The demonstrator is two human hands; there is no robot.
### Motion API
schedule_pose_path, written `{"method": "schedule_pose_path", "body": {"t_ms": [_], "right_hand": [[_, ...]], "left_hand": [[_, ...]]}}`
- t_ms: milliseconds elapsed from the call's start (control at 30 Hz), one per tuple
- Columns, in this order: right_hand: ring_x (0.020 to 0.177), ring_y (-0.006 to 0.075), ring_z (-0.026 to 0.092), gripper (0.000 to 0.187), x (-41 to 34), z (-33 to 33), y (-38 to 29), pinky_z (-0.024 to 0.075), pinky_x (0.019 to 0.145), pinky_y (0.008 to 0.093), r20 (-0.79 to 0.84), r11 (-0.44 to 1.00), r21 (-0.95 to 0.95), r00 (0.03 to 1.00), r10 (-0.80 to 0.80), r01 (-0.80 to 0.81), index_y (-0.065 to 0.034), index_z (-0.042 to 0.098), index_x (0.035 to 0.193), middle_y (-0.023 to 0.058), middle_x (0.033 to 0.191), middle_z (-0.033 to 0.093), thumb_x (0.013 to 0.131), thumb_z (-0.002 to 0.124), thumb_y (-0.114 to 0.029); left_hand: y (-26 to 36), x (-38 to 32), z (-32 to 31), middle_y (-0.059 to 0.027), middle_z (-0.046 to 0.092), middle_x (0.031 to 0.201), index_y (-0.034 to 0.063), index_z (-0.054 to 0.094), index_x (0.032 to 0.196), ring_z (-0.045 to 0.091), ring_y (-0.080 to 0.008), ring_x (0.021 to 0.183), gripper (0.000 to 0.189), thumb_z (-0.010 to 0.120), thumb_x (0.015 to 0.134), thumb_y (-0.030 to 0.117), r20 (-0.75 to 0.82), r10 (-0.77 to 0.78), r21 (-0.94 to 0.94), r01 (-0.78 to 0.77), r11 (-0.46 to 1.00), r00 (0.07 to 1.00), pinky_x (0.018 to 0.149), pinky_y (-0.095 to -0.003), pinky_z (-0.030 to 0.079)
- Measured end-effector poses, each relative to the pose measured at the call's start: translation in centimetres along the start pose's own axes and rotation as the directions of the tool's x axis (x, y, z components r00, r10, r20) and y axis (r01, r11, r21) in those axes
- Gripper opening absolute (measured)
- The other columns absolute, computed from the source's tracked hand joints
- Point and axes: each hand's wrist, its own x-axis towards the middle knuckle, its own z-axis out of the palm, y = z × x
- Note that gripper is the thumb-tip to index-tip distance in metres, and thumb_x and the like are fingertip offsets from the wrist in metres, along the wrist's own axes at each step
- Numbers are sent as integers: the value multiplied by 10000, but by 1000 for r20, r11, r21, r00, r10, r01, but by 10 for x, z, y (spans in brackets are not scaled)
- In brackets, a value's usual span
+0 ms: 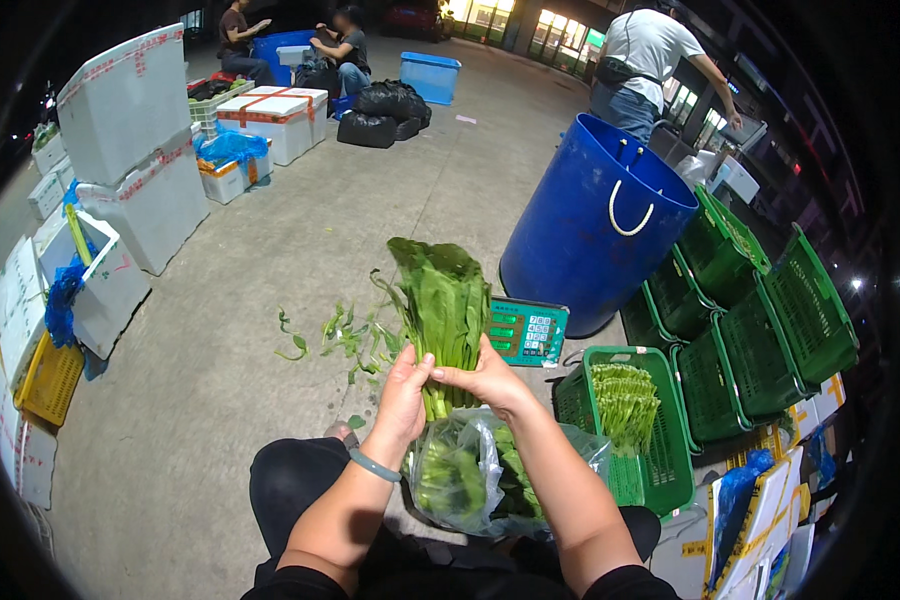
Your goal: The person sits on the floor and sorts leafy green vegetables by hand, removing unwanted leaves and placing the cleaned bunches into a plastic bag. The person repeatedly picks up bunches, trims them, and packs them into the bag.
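Note:
Both my hands hold one bunch of leafy green vegetables (450,300) upright by its stalks, leaves away from me. My left hand (407,390) grips the stalks from the left, and my right hand (491,379) closes round them from the right, thumbs close together. Below the bunch, a clear plastic bag (487,480) with more greens lies between my knees. Just beyond my right hand is a green digital scale's keypad and display panel (529,331). A green plastic crate (667,450) at the right holds a row of stacked green stalks. Loose leaves (360,341) lie on the ground.
A tall blue barrel (570,225) with a rope handle stands ahead right, beside stacked green crates (750,352). White foam boxes (127,195) line the left. Black bags (386,112) and a blue tub (431,77) stand farther off. One person stands behind the barrel; two sit at the back.

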Motion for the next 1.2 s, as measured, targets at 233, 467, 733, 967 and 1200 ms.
{"method": "schedule_pose_path", "body": {"t_ms": [233, 467, 733, 967, 1200], "right_hand": [[1093, 187, 599, 611, 2, -24, 3, 473, 954, 322, 28, 938, 288, 980, 195, -194, -37, 414, 1354, 93, 1216, 612, 812, 697, -40], [1287, 209, 437, 966, 5, -14, 15, 365, 1066, 356, 7, 980, -199, 1000, 10, -8, -73, 275, 1460, 104, 1406, 454, 718, 862, -264], [1081, 201, 607, 630, 0, -23, 37, 502, 927, 329, -1, 938, 348, 1000, 7, -6, -10, 493, 1290, 81, 1180, 626, 755, 798, -144], [1036, 314, 652, 589, 0, -46, 59, 509, 970, 479, 142, 677, 735, 987, -79, -52, 22, 540, 1253, 169, 1142, 656, 779, 738, -265], [1051, 335, 641, 630, -8, -41, 56, 493, 980, 489, 154, 643, 766, 973, -171, -8, 36, 517, 1266, 193, 1159, 640, 769, 743, -278]], "left_hand": [[5, -1, -2, -112, 584, 1267, 24, 502, 1303, 596, -217, 1120, 313, 447, 1006, 104, 5, -86, -199, 85, 976, 996, 977, -350, 485], [5, -15, 25, -120, 381, 1476, -1, 269, 1479, 369, -226, 1354, 792, 294, 978, 613, 98, -50, 106, 40, 994, 994, 1116, -336, 287], [27, -25, 39, -168, 187, 1571, -19, 107, 1516, 198, -266, 1448, 894, 311, 954, 645, 256, -129, 226, 71, 971, 958, 1181, -379, 150], [51, -24, 37, -91, 562, 1303, 52, 468, 1389, 521, -153, 1152, 471, 569, 975, 251, 24, -63, 290, 53, 956, 998, 989, -296, 403], [29, -20, 34, -9, 580, 941, 30, 636, 1162, 549, -105, 889, 271, 643, 895, 73, 167, 167, 787, -234, 571, 972, 768, -240, 457]]}}
